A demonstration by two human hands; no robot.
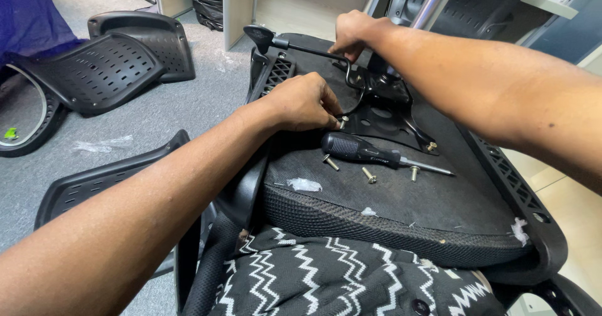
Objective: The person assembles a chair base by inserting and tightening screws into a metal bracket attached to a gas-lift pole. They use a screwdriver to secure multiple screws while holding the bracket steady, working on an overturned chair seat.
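Note:
An upturned black office chair seat (401,209) lies across my lap. My left hand (304,103) pinches a silver bolt (343,123) at the near left corner of the black metal mechanism plate (382,118). My right hand (351,32) grips the black lever rod (307,49) by the mechanism, fingers closed around it. A black-handled screwdriver (364,151) lies on the seat underside just below the plate, with three loose bolts (370,175) beside it.
Black perforated chair backs (106,65) lie on the grey carpet to the left. A black armrest piece (113,178) sits by my left forearm. Another chair's gas cylinder (433,2) stands behind. White scraps (304,184) dot the seat.

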